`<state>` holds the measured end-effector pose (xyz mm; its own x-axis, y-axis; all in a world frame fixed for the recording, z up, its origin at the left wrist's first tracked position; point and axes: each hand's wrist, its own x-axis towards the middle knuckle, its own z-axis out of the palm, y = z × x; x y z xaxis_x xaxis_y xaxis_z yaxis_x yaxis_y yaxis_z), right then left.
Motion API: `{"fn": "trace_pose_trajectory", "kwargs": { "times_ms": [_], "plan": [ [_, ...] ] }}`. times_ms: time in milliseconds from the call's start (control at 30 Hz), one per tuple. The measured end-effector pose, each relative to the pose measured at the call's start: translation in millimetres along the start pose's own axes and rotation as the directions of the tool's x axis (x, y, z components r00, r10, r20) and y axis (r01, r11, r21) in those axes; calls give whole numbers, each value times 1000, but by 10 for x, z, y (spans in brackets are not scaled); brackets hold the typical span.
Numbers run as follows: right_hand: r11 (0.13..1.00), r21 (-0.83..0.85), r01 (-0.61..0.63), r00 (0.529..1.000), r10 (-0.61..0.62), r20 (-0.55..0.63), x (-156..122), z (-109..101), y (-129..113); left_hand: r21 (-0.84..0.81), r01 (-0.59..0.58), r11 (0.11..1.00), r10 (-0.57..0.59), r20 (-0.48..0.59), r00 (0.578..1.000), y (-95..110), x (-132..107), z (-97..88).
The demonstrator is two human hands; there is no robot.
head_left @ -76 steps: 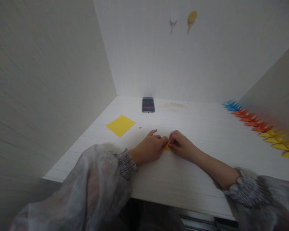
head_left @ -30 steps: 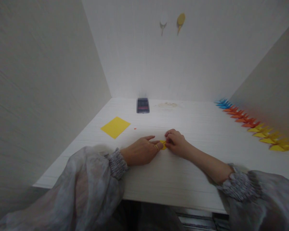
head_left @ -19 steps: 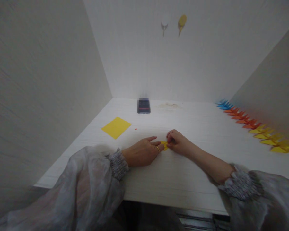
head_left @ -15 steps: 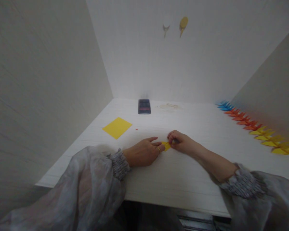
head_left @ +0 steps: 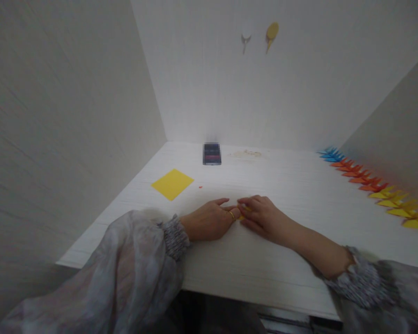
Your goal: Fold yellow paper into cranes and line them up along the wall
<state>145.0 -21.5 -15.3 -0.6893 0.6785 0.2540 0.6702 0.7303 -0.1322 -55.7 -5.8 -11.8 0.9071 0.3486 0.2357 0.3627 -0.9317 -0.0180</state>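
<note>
Between my hands lies a small folded piece of yellow origami paper (head_left: 242,216), mostly hidden under my fingers. My left hand (head_left: 211,221), with a ring on one finger, holds the paper's left side down on the table, its index finger stretched out. My right hand (head_left: 264,218) lies over the right side, its fingers close together and pressed onto the paper. The fingertips of both hands almost meet. Further left is a flat square sheet of yellow paper (head_left: 173,184).
On the white table (head_left: 257,273), a row of folded paper cranes runs along the right: blue (head_left: 330,154), orange (head_left: 360,175) and yellow (head_left: 400,206). A blurred dark phone-like object (head_left: 212,154) stands at the back wall. A tiny orange scrap (head_left: 200,187) lies near the yellow sheet.
My right hand has gone from a pinch at the folded paper's right edge to lying lower over it, covering more of it. My left hand stays in place. The view has shifted slightly.
</note>
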Motion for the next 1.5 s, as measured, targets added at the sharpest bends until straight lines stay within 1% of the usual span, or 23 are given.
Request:
{"fn": "trace_pose_trajectory", "kwargs": {
  "times_ms": [67, 167, 300, 400, 567, 733, 833, 967, 1100, 1233, 1400, 1500],
  "plan": [
    [997, -74, 13, 1000, -11, 26, -3, -1, -19, 2, -12, 1000, 12, 7, 1000, 0, -3, -10],
    [991, -136, 13, 999, -6, 49, -3, 3, -35, 27, -43, 999, 42, 22, 999, -6, -12, -38],
    [988, -156, 7, 999, 1, 49, -22, -2, -9, 51, -101, 994, 98, 57, 994, -35, -26, -78],
    [988, -156, 5, 999, 3, 52, -41, -15, 19, 49, -120, 992, 115, 85, 990, -52, -32, -101],
    [991, -137, 2, 999, 4, 47, -56, -57, 15, -8, -94, 996, 94, 59, 994, -53, -34, -121],
    [993, -121, 8, 999, -2, 50, -60, -65, 12, -126, 3, 992, 0, 22, 1000, -60, -62, -145],
    [995, -102, 10, 999, -7, 35, -46, -55, 7, -149, 30, 988, -29, 8, 1000, -62, -58, -140],
    [997, -72, -4, 1000, 6, 30, -21, -61, -16, -136, -3, 991, -1, -33, 999, -33, -6, -112],
    [1000, -13, -28, 999, 28, 28, -14, -72, -10, -69, -18, 997, 18, -4, 1000, 3, 33, -107],
    [998, 55, -19, 1000, 20, -4, -26, -90, 37, -28, -61, 998, 61, 7, 998, 4, 35, -113],
    [995, 89, 52, 998, -55, 39, -52, -151, 129, -1, -7, 1000, 7, -5, 1000, -14, 30, -76],
    [996, 70, 60, 996, -64, 59, -65, -163, 175, 7, 11, 1000, -11, -13, 1000, -18, 29, -49]
  ]
}}
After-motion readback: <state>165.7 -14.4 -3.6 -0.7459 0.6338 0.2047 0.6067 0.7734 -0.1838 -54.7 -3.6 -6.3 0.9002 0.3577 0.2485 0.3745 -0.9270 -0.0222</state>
